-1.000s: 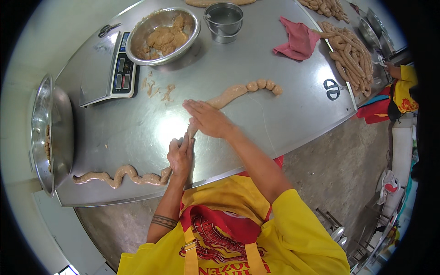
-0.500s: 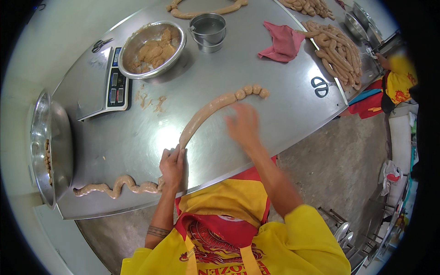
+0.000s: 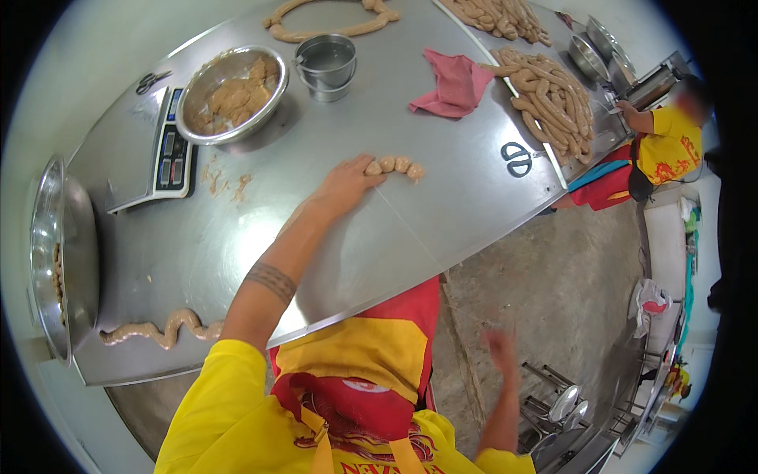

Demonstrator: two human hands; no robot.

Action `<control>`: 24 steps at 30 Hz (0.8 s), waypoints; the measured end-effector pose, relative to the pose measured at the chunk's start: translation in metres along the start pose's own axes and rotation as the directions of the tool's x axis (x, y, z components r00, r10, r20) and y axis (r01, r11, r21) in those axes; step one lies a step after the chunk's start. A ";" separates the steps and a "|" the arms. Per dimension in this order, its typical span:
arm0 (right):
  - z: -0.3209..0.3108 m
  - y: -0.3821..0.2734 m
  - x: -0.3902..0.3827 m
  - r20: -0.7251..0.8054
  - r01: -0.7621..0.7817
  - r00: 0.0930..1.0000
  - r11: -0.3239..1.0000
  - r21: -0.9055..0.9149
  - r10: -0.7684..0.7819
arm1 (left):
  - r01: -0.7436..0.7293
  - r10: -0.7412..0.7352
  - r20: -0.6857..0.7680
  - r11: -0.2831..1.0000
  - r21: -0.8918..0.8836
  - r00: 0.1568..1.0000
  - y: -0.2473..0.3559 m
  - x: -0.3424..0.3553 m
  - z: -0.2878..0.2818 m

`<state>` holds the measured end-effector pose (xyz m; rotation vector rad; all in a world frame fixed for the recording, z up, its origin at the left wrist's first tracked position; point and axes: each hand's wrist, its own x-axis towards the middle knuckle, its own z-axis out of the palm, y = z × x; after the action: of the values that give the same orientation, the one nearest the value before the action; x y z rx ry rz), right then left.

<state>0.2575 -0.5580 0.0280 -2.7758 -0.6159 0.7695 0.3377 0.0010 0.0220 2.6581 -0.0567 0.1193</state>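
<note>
My left hand [image 3: 347,183] reaches across the steel table, its fingers closed round a pale stuffed sausage just behind its tied end. Several small round links [image 3: 397,165] show beyond the fingertips; my arm hides much of the sausage's length. A thin white string [image 3: 422,243] stretches taut from beside that hand over the table edge toward my right hand [image 3: 501,351]. That hand, blurred by motion, is out past the edge over the floor and appears to grip the string. At the table's left, a wavy stretch of sausage [image 3: 167,330] lies near the front edge.
Farther back stand a digital scale [image 3: 170,158], a bowl of minced filling [image 3: 272,101] and a metal bucket [image 3: 325,67]. Scissors [image 3: 152,82], a pink cloth [image 3: 452,85] and black-handled scissors [image 3: 517,159] lie about. Sausage piles [image 3: 553,103] and a co-worker [image 3: 671,142] are at right.
My left hand has moved from the near part of the sausage up to its linked end. My right hand has swung away from the links, down and right past the table edge, with string now stretched out.
</note>
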 end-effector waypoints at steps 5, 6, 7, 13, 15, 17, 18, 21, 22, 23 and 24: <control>0.031 0.057 -0.143 0.401 -0.391 0.914 0.128 0.912 -0.061 | -0.108 0.115 -0.064 0.989 0.101 0.991 -0.010 -0.011 0.005; 0.044 0.063 -0.153 0.440 -0.466 0.874 -0.096 0.880 -0.206 | -0.130 0.143 -0.137 0.986 0.101 0.980 -0.012 -0.012 0.007; 0.055 0.070 -0.154 0.407 -0.436 0.899 -0.228 0.871 -0.163 | -0.129 0.142 -0.132 0.986 0.101 0.981 -0.012 -0.012 0.010; -0.003 0.126 0.028 -0.293 0.698 0.661 -0.425 0.576 0.691 | -0.238 0.259 -0.093 0.952 0.192 0.961 -0.014 -0.019 0.001; -0.067 0.108 0.131 -0.477 0.585 0.807 -0.582 0.566 0.348 | -0.147 0.153 -0.068 0.986 0.081 0.986 -0.016 -0.024 -0.009; -0.120 0.039 0.237 0.065 0.027 0.771 -0.134 0.991 0.633 | 0.070 -0.070 0.008 0.983 -0.172 0.998 -0.018 -0.030 -0.017; -0.142 -0.009 0.271 0.102 -0.293 0.888 0.380 0.877 0.449 | 0.131 -0.137 -0.003 0.949 -0.287 0.991 -0.019 -0.032 -0.018; -0.128 -0.203 0.333 -0.192 -0.021 0.977 0.851 -0.525 -0.094 | 0.210 -0.317 -0.110 0.813 -0.542 0.942 -0.018 -0.038 -0.018; -0.109 -0.265 0.332 -0.194 0.136 0.948 0.870 -0.475 -0.254 | 0.226 -0.359 -0.129 0.788 -0.573 0.924 -0.017 -0.040 -0.015; -0.083 -0.315 0.316 -0.332 0.270 0.847 0.874 -0.404 -0.415 | 0.221 -0.381 -0.146 0.762 -0.609 0.913 -0.018 -0.040 -0.014; -0.058 -0.354 0.298 -0.434 0.331 0.705 0.802 -0.498 -0.561 | 0.274 -0.427 -0.134 0.760 -0.589 0.894 -0.018 -0.040 -0.012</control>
<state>0.3992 -0.1142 0.0471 -2.7448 -1.3607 -0.3255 0.2981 0.0235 0.0201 1.9956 0.4389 0.2813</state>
